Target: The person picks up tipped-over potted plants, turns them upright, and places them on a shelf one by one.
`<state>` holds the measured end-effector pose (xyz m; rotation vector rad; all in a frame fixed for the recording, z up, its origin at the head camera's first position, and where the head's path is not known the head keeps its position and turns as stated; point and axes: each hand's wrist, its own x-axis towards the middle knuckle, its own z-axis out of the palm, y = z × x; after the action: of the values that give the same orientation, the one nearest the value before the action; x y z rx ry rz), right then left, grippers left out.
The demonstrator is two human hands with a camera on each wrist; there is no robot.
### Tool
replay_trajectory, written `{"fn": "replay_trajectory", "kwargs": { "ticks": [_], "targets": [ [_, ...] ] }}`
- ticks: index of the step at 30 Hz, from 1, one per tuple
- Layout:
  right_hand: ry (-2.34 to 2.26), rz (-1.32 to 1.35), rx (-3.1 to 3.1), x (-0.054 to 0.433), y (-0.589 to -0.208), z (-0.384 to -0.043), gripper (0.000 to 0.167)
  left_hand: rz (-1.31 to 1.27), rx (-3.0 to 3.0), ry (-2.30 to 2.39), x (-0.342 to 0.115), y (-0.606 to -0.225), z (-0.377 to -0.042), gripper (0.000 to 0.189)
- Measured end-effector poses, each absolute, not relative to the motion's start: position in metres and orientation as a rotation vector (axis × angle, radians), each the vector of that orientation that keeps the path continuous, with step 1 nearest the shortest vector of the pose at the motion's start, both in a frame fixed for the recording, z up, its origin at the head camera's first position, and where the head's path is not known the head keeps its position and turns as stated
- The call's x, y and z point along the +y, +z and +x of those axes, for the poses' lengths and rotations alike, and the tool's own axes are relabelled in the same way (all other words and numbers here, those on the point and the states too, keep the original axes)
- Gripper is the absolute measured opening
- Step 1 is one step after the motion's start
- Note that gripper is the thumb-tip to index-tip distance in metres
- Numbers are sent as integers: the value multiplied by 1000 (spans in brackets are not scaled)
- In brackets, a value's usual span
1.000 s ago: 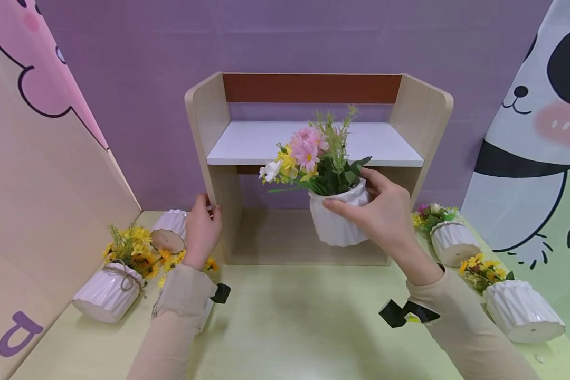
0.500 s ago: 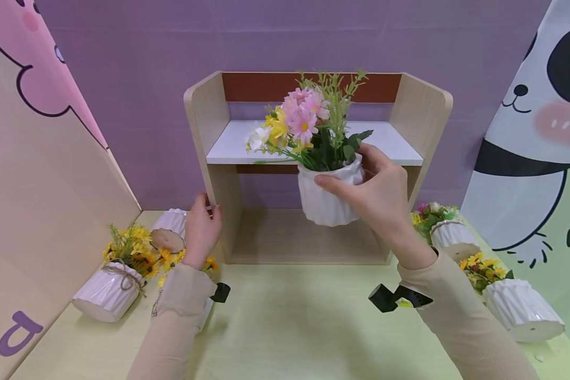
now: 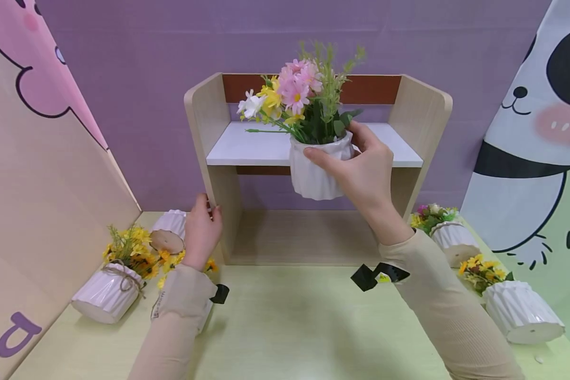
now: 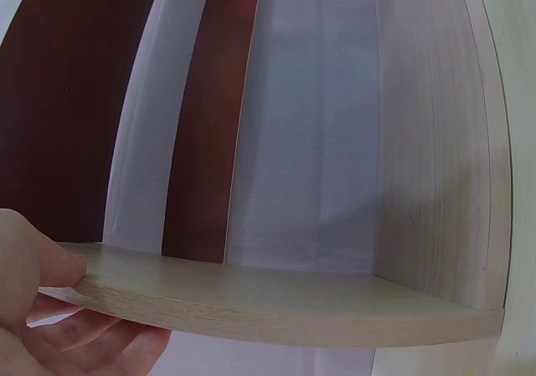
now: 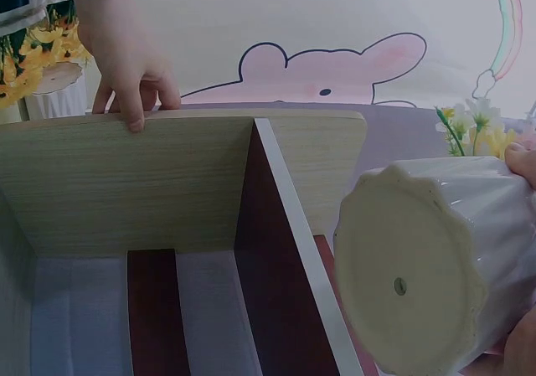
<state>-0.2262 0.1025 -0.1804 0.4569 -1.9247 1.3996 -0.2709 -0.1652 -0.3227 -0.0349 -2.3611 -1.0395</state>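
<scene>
In the head view my right hand (image 3: pixel 368 169) grips a white ribbed flowerpot (image 3: pixel 315 171) by its rim and side, thumb in front. Pink, yellow and white flowers with green sprigs rise from it. The pot is held up before the white middle shelf (image 3: pixel 247 145) of a small wooden shelf unit (image 3: pixel 408 113). Its underside, with a small hole, faces the right wrist view, where the flowerpot (image 5: pixel 410 267) appears apart from the shelf. My left hand (image 3: pixel 203 232) holds the front edge of the unit's left side panel (image 4: pixel 251 305), thumb on one face and fingers on the other.
On the left of the table (image 3: pixel 285 327) lie white pots with yellow flowers, one a twine-tied pot (image 3: pixel 109 293), another a tipped pot (image 3: pixel 169 232). Along the right edge lie a nearer pot (image 3: pixel 522 311) and a farther pot (image 3: pixel 453 243). A purple backdrop (image 3: pixel 147 79) stands behind.
My right hand has raised the flowerpot from below the middle shelf's edge to across its front, shifting slightly left. My left hand stays at the side panel.
</scene>
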Motion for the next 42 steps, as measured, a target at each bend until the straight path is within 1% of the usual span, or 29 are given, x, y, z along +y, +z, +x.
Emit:
{"fn": "replay_trajectory", "kwargs": {
  "ticks": [13, 42],
  "targets": [
    [1443, 393, -1876, 84, -168, -249, 63, -36, -2343, -1000, -165, -324, -271, 28],
    [1526, 323, -1944, 58, -173, -290, 78, -23, -2340, -995, -165, -325, -270, 27]
  ]
}}
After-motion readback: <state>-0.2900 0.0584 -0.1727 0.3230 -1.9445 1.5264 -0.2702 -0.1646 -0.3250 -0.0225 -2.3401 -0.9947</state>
